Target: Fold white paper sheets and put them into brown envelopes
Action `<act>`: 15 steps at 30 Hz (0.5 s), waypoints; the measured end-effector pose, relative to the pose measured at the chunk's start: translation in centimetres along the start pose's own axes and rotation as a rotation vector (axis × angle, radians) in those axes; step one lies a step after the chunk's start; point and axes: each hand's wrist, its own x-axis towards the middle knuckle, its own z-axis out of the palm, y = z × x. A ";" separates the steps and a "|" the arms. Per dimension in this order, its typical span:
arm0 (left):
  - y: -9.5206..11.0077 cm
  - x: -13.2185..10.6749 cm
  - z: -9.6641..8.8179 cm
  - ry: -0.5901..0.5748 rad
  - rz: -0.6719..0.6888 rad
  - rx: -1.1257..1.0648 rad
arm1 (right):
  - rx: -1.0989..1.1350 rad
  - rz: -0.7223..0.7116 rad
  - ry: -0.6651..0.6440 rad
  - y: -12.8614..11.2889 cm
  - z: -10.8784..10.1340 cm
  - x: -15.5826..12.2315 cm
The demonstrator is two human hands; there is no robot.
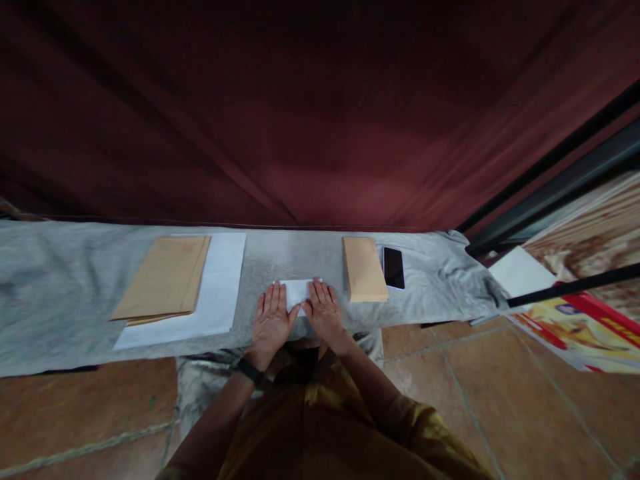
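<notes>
A small piece of folded white paper [297,293] lies flat on the grey cloth in front of me. My left hand [273,320] presses on its left side, palm down with the fingers stretched forward. On the right side rests my right hand [324,312], also flat with fingers extended. The two thumbs nearly meet at the paper's near edge. Both hands hide the paper's ends. To the right stands a stack of small brown envelopes [365,270]. Larger brown envelopes [163,277] lie at the left, on top of white paper sheets [225,280].
A phone [393,268] with a dark screen lies right of the small envelopes. The grey cloth [45,293] covers the long work surface. Behind it hangs a dark red curtain [300,133]. Black metal bars [550,180] and a colourful box [580,330] are at the right.
</notes>
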 end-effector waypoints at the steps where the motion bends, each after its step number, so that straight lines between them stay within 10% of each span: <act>1: 0.0 0.0 0.0 0.000 -0.006 -0.004 | 0.001 0.005 0.010 0.4 -0.1 -0.3; 15: 0.4 -2.2 -2.1 0.013 -0.108 -0.018 | -0.016 0.002 0.013 2.1 -0.6 -1.6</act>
